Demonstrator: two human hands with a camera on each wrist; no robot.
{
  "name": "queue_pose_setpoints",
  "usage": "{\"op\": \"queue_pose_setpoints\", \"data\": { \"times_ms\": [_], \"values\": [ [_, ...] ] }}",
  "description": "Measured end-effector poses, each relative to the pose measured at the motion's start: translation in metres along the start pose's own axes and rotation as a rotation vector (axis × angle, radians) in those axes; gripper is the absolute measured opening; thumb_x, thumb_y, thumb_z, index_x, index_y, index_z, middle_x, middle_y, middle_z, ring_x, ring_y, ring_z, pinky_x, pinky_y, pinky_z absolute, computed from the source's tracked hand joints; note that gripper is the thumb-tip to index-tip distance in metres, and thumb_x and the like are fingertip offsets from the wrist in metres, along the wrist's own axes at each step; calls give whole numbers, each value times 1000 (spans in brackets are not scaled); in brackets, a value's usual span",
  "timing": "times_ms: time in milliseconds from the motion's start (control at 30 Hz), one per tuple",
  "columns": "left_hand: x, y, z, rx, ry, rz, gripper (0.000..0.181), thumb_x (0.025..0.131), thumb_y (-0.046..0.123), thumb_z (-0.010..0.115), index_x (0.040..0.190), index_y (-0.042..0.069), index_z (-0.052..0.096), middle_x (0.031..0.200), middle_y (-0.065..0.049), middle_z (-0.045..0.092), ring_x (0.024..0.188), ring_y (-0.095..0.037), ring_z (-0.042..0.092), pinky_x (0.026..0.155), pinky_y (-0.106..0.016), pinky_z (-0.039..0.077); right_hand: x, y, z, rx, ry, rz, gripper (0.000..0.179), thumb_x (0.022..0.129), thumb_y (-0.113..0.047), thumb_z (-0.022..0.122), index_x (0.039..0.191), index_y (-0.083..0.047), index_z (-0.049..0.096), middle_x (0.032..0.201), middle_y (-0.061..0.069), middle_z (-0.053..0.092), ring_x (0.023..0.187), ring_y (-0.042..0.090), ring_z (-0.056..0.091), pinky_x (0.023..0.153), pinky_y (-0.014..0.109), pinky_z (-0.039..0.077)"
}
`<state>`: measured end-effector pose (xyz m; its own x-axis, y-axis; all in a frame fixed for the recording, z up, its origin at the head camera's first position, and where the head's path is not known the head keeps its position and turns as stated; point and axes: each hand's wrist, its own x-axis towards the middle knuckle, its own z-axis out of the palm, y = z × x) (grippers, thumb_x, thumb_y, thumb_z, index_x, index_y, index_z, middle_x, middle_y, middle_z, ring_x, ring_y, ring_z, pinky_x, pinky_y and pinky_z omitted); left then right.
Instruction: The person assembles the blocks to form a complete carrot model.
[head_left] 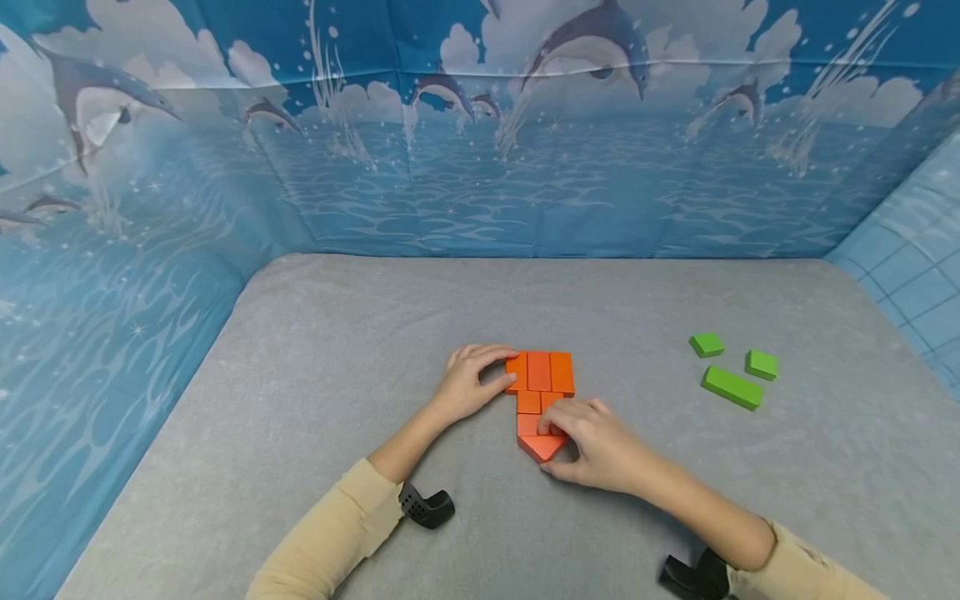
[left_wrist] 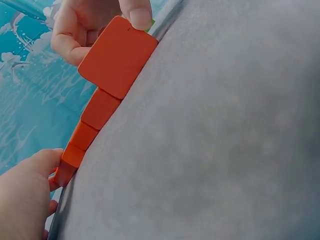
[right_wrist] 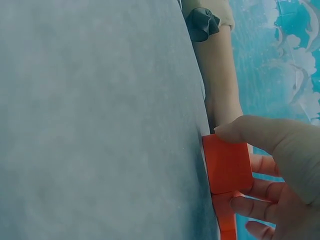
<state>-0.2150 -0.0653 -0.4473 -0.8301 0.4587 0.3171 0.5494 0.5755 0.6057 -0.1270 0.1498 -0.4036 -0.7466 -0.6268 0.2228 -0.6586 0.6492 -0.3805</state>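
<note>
Beige sleeves (head_left: 330,533), right hand (head_left: 600,446) partly hiding orange blocks (head_left: 538,371), green blocks (head_left: 732,387) apart

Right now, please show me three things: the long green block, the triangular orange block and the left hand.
Long green block (head_left: 732,387): head view, on its top face.
Triangular orange block (head_left: 541,446): head view, on its top face.
Left hand (head_left: 462,386): head view, on the back of it.

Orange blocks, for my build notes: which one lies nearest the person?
The pointed block at the front end, by the right hand. The other orange blocks lie behind it; its tip faces the person.
</note>
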Motion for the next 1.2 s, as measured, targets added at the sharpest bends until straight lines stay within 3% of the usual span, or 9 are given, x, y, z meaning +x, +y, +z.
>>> {"op": "queue_pose_setpoints", "data": {
  "times_ms": [400, 700, 1000, 1200],
  "values": [
    [-2, 1, -3, -41, 3, -7, 37, 88, 29, 61, 122, 15, 60, 127, -4, 53, 120, -23, 43, 104, -48, 21, 0, 0, 1, 15, -3, 9, 34, 68, -27, 79, 90, -20, 54, 87, -12, 53, 85, 9, 50, 78, 36, 38],
    [-11, 15, -2, -104, 56, -45, 32, 85, 27, 65, 114, 13, 63, 109, -5, 57, 106, -24, 48, 94, -47, 32, 1, 1, 2, 27, -7, 9, 33, 69, -25, 79, 90, -19, 55, 86, -12, 53, 84, 9, 50, 77, 36, 38],
    [-23, 23, 5, 68, 42, 8, 42, 81, 38, 66, 116, 15, 61, 106, -4, 55, 102, -21, 46, 95, -44, 31, 1, 2, 1, 20, -2, 1, 33, 69, -27, 78, 91, -19, 55, 88, -11, 55, 85, 10, 52, 76, 35, 37],
    [-23, 24, 6, 74, 45, 16, 44, 80, 40, 67, 117, 16, 61, 106, -3, 55, 104, -21, 46, 96, -44, 30, 0, 3, 2, 13, -7, 7, 32, 70, -27, 78, 91, -19, 56, 88, -10, 56, 86, 10, 52, 76, 36, 37]
  ]
}}
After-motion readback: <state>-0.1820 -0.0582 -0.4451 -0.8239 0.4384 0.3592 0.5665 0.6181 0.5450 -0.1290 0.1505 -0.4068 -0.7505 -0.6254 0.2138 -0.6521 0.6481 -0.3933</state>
